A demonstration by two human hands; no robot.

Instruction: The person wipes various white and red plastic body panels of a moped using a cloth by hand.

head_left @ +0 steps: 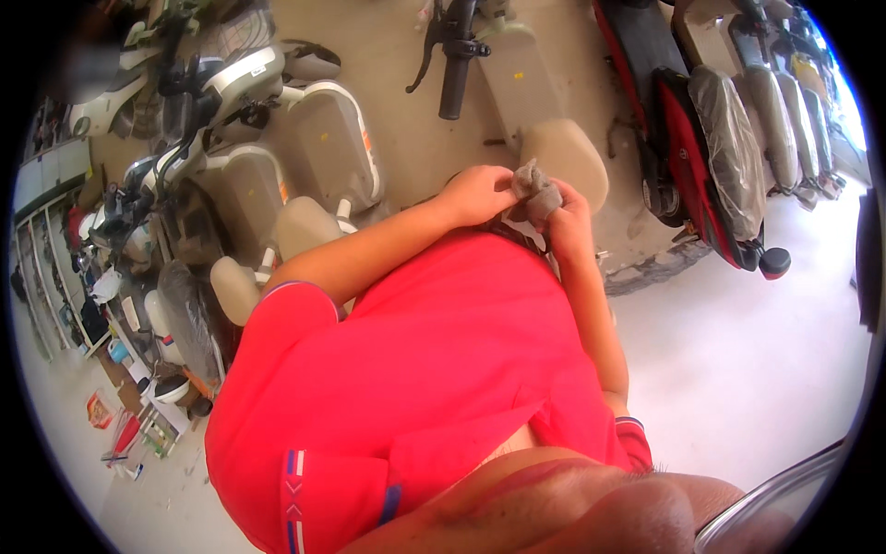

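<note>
A crumpled grey cloth (536, 193) is bunched up between my two hands, in front of my red shirt. My right hand (569, 224) has its fingers closed round the cloth from the right side. From the left, my left hand (478, 195) pinches the edge of the same cloth with thumb and fingertips. Just beyond the hands is the beige seat (565, 159) of a scooter, and farther off its black handlebar grip (453, 92) with a brake lever. What lies directly under the hands is partly hidden by them and by my body.
White and beige scooters (325, 138) stand close together on the left. To the right is a row of more scooters, the nearest a red and black one (688, 148), some with plastic-wrapped seats (727, 152). Shelving (46, 268) and loose boxes line the far left.
</note>
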